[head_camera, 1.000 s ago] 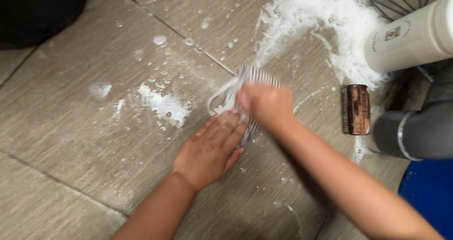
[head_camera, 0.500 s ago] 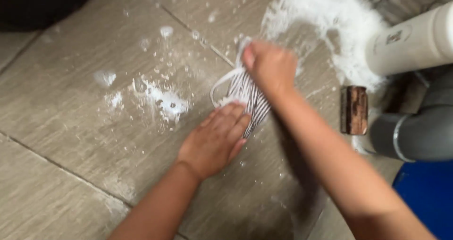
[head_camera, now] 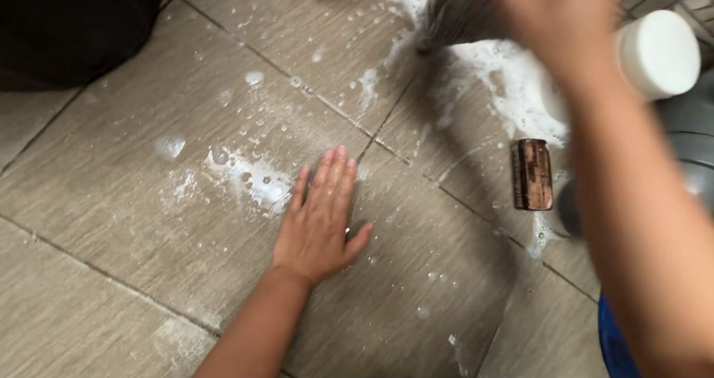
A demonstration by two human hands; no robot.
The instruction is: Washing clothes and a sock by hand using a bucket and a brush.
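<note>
Kneeling over the tiled floor, biggest thing in view, grey-brown w/ dark grout lines, wet all over. Black bulky shape fills the top-left corner, can't tell what it is. Grey pipe and a bit of sth blue at the right edge.

Foam spreads across the top-centre tiles, w/ a smaller patch of suds just beside my left fingertips. White bottle lies on its side near the foam, cap end toward me.

My right hand is up off the floor, blurred, grip clenched on the striped cloth, which hangs dark and wet above the foam, not touching the tiles as far as I can see. My left hand is flat on the floor, palm down, grip released, holding nothing.

Wooden scrub brush lies untouched betw. my two arms' reach, near the pipe.

Progress, my guess: cloth is soaped and scrubbed, prob. mid-wash; foam not yet rinsed off cloth or floor.
</note>
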